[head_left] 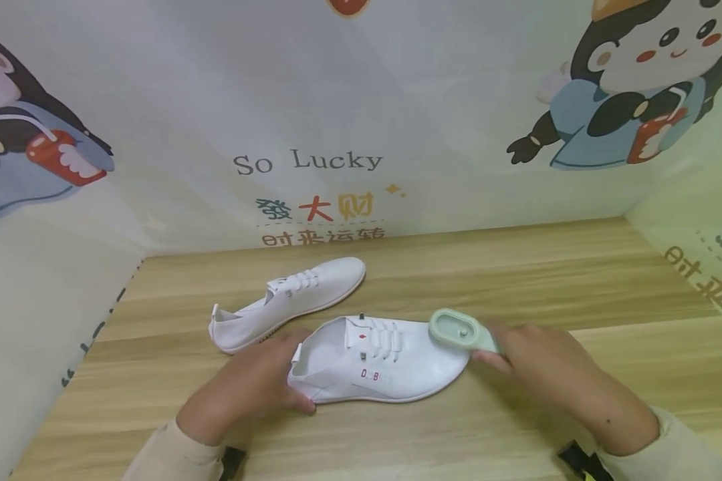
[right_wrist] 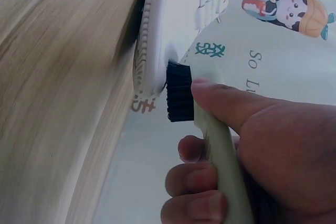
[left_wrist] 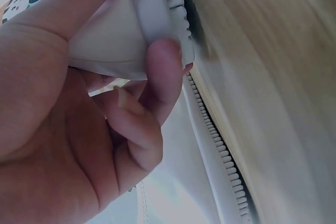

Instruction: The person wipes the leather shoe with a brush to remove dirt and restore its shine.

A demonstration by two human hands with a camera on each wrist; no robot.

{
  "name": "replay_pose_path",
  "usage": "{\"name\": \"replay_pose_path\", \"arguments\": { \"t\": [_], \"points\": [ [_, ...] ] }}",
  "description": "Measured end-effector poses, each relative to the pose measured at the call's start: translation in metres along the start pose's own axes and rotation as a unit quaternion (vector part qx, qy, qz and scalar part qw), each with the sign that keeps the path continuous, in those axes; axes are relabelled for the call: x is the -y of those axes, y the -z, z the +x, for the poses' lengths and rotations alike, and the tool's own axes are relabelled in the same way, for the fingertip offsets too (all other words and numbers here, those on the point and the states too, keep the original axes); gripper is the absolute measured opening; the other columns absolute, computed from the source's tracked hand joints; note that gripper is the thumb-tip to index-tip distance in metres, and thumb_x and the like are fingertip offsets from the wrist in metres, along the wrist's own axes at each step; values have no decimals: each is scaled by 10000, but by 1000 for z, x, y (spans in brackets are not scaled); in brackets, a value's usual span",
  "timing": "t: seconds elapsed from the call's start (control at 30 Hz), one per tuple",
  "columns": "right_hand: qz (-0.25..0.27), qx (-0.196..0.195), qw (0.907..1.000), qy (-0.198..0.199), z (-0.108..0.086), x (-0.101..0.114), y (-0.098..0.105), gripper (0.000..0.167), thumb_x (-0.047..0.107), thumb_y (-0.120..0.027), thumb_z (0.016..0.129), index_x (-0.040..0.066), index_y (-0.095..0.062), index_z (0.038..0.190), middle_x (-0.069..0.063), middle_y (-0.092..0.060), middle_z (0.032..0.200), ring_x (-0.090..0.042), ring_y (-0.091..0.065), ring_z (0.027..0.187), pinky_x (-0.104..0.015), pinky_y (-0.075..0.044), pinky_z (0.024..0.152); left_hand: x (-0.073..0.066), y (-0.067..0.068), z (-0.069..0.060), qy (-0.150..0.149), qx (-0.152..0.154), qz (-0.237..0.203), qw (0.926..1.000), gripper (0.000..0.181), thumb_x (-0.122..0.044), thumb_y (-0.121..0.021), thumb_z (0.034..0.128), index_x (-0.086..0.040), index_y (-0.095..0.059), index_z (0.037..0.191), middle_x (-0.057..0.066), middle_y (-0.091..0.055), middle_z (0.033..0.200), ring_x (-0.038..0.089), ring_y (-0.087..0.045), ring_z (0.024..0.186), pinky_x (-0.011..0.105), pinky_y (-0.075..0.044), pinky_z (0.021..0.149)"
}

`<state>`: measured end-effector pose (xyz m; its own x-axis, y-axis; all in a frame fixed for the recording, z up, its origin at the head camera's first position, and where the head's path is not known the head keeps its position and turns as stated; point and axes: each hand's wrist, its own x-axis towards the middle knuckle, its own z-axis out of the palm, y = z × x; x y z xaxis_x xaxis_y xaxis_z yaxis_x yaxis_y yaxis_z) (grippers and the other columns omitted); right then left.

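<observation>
A white lace-up shoe (head_left: 421,364) lies sole down on the table, its toe to the right and small lettering on its side. My left hand (head_left: 265,377) grips it at the heel; in the left wrist view the fingers (left_wrist: 164,72) curl about the heel end and its ridged sole edge. A pale green brush (head_left: 457,329) is in my right hand (head_left: 535,354), over the toe. Its black bristles (right_wrist: 180,93) meet the toe in the right wrist view, and my thumb lies along the back of the brush head.
Behind the near shoe, a second white shoe (head_left: 319,287) lies at a slant, close to my left hand. The wood-grain table (head_left: 517,267) is bounded by a printed backdrop (head_left: 457,167) at the back and sides.
</observation>
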<state>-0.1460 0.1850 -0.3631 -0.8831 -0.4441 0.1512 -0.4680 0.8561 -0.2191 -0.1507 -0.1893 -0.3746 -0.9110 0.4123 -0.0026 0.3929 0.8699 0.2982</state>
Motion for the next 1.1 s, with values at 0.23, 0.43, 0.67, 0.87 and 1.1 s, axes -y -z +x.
{"name": "replay_pose_path", "arguments": {
  "t": [0.23,0.43,0.67,0.87,1.1],
  "points": [
    [-28,-13,10000,-94,0,-1,1,380,428,-603,905,109,-623,1110,-17,-685,845,-235,-656,733,-407,-496,531,0,-1,1,-22,-73,121,9999,922,-411,-912,502,-134,-517,1287,16,-607,1179,206,-608,1012,376,-475,854],
    [-131,-27,9999,-55,-2,1,2,397,422,-623,893,96,-628,1120,-7,-678,828,-213,-646,716,-407,-489,529,0,-2,0,17,-9,128,9999,921,-425,-910,501,-138,-514,1282,14,-603,1159,193,-608,985,371,-478,832],
    [-112,61,9999,101,-2,5,1,389,426,-617,895,109,-635,1119,-19,-694,911,-234,-666,774,-415,-516,564,0,-1,0,-51,-104,133,9998,934,-422,-908,504,-131,-502,1293,23,-598,1164,193,-608,979,371,-479,835],
    [-53,256,9996,141,-2,9,-2,468,453,-593,903,85,-619,1190,-61,-704,977,-262,-679,839,-432,-536,611,1,-1,0,-50,-111,136,9998,937,-425,-906,505,-130,-502,1297,27,-597,1173,196,-608,984,375,-479,836],
    [-4,583,9979,269,-4,15,-4,315,497,-564,906,184,-555,941,109,-506,635,-49,-475,574,-274,-390,489,0,-1,-1,53,-59,108,9999,920,-418,-908,506,-141,-507,1287,8,-598,1165,183,-609,962,366,-478,824]
  ]
}}
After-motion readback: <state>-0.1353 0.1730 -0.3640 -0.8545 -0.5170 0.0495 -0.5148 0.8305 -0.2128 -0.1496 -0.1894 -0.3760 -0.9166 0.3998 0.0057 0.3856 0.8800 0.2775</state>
